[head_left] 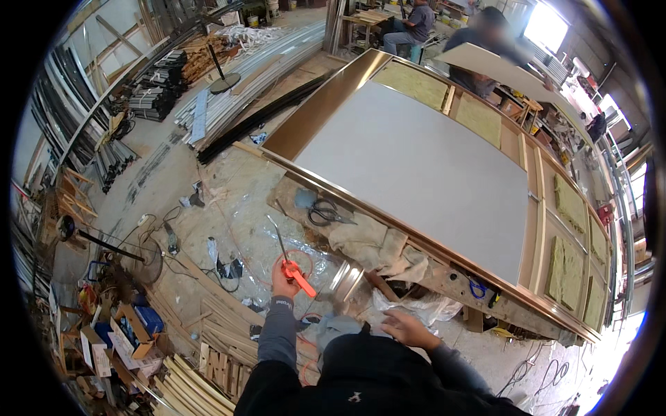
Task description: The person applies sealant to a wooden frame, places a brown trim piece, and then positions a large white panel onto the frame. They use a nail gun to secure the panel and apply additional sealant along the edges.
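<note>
My left hand [282, 283] is wrapped round an orange air blow gun [298, 277] with a long thin metal nozzle pointing up and away. A thin orange hose curls on the floor around it. Low in front of me, my right hand [412, 329] holds nothing, its fingers stretched out toward the left. Beyond both hands lies a large copper-edged frame [316, 182] on a workbench. A flat grey sheet [423, 180] covers much of it, and yellowish insulation slabs [565, 277] sit between its ribs. Black-handled scissors [326, 213] and a crumpled cloth [378, 243] rest along the bench's near edge.
Across the frame, a co-worker [479, 41] holds a pale board [506, 69]; another person [416, 24] sits farther back. Metal profiles [257, 76] are stacked at the far left. A stand fan [149, 256], cardboard boxes [132, 329] and wood strips [229, 329] crowd the left floor.
</note>
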The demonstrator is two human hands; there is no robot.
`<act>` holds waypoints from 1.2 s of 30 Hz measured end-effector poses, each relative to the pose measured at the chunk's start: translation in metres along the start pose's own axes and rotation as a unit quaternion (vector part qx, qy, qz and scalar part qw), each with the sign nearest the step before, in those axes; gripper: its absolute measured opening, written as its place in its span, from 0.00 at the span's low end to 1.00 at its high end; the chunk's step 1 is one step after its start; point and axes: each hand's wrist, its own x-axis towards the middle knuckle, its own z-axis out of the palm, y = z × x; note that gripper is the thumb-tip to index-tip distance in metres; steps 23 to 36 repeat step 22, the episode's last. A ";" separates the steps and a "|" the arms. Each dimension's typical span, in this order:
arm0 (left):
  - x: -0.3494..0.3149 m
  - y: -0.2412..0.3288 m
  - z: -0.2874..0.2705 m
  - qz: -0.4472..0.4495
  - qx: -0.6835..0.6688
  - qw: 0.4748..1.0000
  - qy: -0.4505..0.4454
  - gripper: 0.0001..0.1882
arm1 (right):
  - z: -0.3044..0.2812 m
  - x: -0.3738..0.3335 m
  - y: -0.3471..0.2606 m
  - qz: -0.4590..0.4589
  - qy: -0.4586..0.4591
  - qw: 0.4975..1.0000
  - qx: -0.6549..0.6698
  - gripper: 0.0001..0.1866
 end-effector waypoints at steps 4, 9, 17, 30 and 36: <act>0.095 0.049 -0.007 -0.011 0.162 0.986 -0.040 0.21 | -0.008 -0.009 0.067 0.092 0.107 0.990 0.029 0.28; 0.178 0.039 -0.033 -0.017 0.269 0.943 -0.194 0.14 | -0.015 -0.071 0.095 0.287 0.225 0.919 0.150 0.24; 0.254 -0.002 -0.034 0.020 0.261 0.964 0.037 0.16 | 0.015 -0.216 0.111 0.447 0.326 0.810 0.196 0.24; 0.249 -0.005 -0.012 -0.001 0.299 0.953 0.054 0.25 | 0.036 -0.260 0.108 0.517 0.332 0.757 0.222 0.29; 0.249 -0.005 -0.012 -0.001 0.299 0.953 0.054 0.25 | 0.036 -0.260 0.108 0.517 0.332 0.757 0.222 0.29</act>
